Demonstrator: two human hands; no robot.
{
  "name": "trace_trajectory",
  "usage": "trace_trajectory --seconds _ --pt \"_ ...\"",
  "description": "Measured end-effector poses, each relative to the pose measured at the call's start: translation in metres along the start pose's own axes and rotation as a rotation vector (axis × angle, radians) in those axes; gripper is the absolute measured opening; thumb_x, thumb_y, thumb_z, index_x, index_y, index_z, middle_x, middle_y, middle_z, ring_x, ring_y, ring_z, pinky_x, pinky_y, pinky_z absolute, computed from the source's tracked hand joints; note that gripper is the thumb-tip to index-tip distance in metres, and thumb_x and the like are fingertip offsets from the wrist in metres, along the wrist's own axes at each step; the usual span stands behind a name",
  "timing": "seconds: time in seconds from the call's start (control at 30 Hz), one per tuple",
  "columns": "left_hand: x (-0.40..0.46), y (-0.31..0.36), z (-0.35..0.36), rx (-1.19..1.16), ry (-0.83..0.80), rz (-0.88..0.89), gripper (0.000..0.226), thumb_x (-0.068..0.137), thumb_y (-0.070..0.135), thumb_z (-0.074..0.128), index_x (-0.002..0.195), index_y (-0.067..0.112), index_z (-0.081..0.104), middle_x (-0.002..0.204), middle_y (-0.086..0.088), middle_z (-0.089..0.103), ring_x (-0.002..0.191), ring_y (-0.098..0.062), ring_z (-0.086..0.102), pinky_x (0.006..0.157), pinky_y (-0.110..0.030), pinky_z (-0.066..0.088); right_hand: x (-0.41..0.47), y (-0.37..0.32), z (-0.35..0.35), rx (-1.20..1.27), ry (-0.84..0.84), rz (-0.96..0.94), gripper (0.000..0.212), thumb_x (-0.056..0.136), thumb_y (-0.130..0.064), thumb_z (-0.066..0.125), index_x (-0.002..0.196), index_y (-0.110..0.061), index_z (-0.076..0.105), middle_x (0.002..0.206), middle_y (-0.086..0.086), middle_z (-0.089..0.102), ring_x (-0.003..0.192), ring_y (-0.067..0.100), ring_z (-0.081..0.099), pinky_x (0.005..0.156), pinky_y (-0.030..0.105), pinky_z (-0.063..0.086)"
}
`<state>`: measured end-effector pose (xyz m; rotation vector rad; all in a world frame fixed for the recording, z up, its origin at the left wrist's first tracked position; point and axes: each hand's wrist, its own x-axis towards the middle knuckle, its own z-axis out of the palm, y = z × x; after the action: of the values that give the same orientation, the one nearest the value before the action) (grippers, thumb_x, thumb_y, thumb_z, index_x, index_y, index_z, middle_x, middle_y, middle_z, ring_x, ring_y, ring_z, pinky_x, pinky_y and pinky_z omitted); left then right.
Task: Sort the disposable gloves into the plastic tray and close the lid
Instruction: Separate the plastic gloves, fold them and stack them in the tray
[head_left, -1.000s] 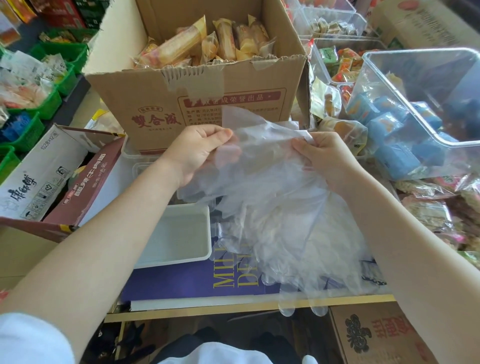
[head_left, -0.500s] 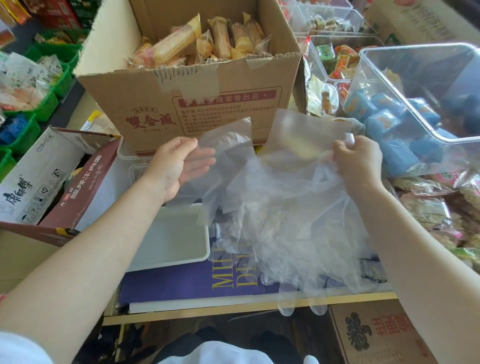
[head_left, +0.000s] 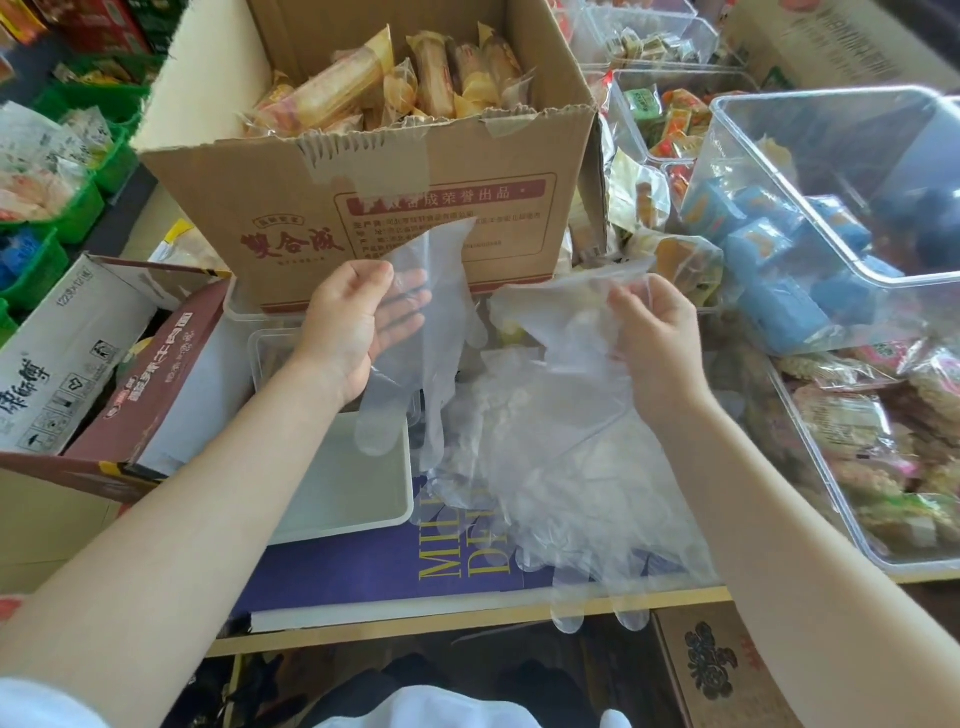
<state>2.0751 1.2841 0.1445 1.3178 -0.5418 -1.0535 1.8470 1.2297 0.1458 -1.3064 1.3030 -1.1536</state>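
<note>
My left hand (head_left: 353, 322) pinches the cuff of one clear disposable glove (head_left: 436, 332) between thumb and fingers. The glove hangs down, its fingers dangling over the far right corner of the white plastic tray (head_left: 363, 512). My right hand (head_left: 660, 338) grips the top edge of another clear glove (head_left: 566, 312), lifted off the loose pile of gloves (head_left: 561, 467). That pile lies on a purple book (head_left: 363, 571), right of the tray. Some glove fingers hang over the table's front edge. A clear plastic piece (head_left: 265, 348) lies behind the tray, partly hidden by my left wrist.
A cardboard box of wrapped snacks (head_left: 415, 208) stands just behind my hands. Clear bins (head_left: 831, 156) of blue packets and other snacks crowd the right side. A brown carton (head_left: 156, 374) and a white carton (head_left: 62, 353) lie at the left, with green baskets beyond them.
My hands have moved apart and drawn one glove free. It now hangs from my left hand over the tray. My right hand has come down and inward with the other glove.
</note>
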Motion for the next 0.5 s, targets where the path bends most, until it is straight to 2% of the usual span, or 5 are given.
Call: trace_trajectory --seconds 0.07,0.17,0.23,0.33,0.5 --pt "0.001 0.0 -0.004 0.021 -0.005 -0.003 0.016 0.098 0.017 0.046 0.083 0.016 0.05 0.099 -0.006 0.071 0.092 -0.021 0.07 0.081 -0.036 0.056 0.004 -0.006 -0.014 0.218 -0.07 0.118 0.025 0.077 -0.008 0.051 0.055 -0.02 0.048 0.055 0.017 0.041 0.044 0.009 0.035 0.042 0.014 0.031" --pt "0.002 -0.003 -0.007 0.044 -0.027 -0.03 0.017 0.098 0.017 0.048 0.082 0.016 0.052 0.098 -0.005 0.072 0.091 -0.02 0.07 0.082 -0.035 0.056 0.011 -0.01 -0.035 0.449 -0.26 0.351 0.009 0.06 -0.017 0.063 0.068 -0.017 0.063 0.061 -0.006 0.065 0.05 0.011 0.049 0.05 0.02 0.039" --pt "0.003 -0.002 -0.004 0.043 -0.04 -0.042 0.016 0.097 0.017 0.049 0.081 0.016 0.053 0.098 -0.005 0.072 0.092 -0.021 0.07 0.082 -0.035 0.056 0.018 -0.012 -0.046 0.444 -0.359 0.401 0.047 0.059 -0.026 0.068 0.104 -0.014 0.06 0.09 -0.002 0.073 0.07 0.018 0.056 0.068 0.03 0.045" --pt "0.004 0.0 0.006 0.049 -0.038 -0.021 0.015 0.096 0.019 0.051 0.082 0.015 0.052 0.104 -0.008 0.07 0.095 -0.022 0.069 0.081 -0.034 0.056 0.019 -0.009 -0.041 0.208 -0.096 0.229 0.007 0.084 -0.012 0.05 0.078 -0.015 0.049 0.073 -0.006 0.072 0.056 0.013 0.053 0.054 0.023 0.042" --pt "-0.008 -0.009 0.029 0.179 0.024 0.097 0.02 0.094 0.023 0.055 0.076 0.017 0.049 0.097 -0.009 0.064 0.095 -0.023 0.064 0.086 -0.039 0.055 -0.001 -0.001 -0.019 -0.431 0.31 -0.204 0.021 0.09 -0.017 0.053 0.071 -0.015 0.044 0.066 -0.004 0.051 0.059 0.011 0.041 0.062 0.027 0.03"
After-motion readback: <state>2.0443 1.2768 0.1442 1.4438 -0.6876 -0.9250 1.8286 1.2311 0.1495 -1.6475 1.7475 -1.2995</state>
